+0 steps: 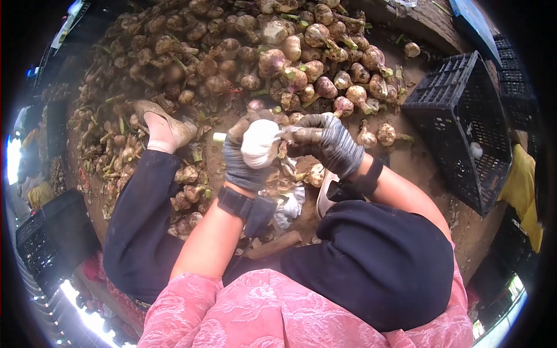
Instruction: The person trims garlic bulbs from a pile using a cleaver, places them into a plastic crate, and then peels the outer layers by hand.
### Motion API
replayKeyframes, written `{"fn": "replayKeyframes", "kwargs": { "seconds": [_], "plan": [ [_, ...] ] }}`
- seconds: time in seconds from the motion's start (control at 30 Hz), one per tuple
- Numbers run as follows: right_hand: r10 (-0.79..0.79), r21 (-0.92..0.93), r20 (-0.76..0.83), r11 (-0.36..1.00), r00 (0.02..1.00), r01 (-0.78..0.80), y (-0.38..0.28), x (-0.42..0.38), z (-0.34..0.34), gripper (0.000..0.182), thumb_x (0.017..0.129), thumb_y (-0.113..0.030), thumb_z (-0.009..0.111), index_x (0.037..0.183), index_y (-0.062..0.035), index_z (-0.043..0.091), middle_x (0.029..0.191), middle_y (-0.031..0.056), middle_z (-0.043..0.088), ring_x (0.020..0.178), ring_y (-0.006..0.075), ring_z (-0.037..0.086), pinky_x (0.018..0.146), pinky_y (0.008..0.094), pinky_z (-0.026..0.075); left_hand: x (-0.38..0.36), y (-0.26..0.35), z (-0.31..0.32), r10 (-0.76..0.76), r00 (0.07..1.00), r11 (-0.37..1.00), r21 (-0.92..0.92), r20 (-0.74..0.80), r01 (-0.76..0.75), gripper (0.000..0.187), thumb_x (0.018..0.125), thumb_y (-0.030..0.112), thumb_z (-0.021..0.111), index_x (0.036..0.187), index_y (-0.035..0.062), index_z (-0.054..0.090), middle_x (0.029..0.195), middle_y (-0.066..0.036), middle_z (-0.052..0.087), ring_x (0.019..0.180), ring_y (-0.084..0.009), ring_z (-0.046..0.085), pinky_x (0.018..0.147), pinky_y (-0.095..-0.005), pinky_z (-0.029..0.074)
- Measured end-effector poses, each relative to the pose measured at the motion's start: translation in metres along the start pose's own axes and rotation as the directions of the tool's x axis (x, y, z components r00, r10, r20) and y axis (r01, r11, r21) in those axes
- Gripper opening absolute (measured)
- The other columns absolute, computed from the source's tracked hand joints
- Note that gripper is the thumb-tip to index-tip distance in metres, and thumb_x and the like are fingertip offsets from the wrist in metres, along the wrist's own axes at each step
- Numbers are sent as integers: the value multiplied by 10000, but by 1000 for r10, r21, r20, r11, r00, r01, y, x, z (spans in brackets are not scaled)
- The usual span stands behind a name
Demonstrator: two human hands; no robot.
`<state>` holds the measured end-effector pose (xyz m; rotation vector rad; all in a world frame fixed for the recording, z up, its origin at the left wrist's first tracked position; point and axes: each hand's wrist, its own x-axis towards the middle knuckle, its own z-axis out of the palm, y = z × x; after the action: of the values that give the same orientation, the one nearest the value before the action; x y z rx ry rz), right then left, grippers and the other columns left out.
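Note:
A white garlic bulb [260,143] is held in my left hand [242,165], whose grey-and-black glove wraps round it from the left. The cut green stem [219,137] sticks out to the left of that hand. My right hand [332,142], gloved alike, is closed in a pinch at the bulb's right side. Brownish, papery garlic skin shows at its fingertips, partly blurred. Below the hands, peeled white garlic [290,206] lies on the ground between my legs, among loose skins.
A large heap of unpeeled garlic [217,64] with purple-brown skins and stems spreads ahead and left. At right a black plastic crate [444,87] lies on its side, a yellow cloth [520,188] beside it. Another black crate [58,235] stands at left.

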<state>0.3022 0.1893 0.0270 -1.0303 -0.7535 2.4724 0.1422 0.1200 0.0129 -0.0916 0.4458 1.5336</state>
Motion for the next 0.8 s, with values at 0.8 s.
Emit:
{"fn": "replayKeyframes", "kwargs": {
  "seconds": [0.8],
  "plan": [
    [-354, -670, 343, 557, 870, 491, 18, 11, -28, 862, 607, -238, 807, 1289, -12, 332, 1142, 141, 539, 1047, 228, 525, 885, 351, 446, 11, 4, -2, 161, 933, 887, 462, -322, 7, 348, 791, 266, 622, 1039, 32, 549, 996, -93, 600, 885, -212, 593, 767, -349, 512]
  ]
}}
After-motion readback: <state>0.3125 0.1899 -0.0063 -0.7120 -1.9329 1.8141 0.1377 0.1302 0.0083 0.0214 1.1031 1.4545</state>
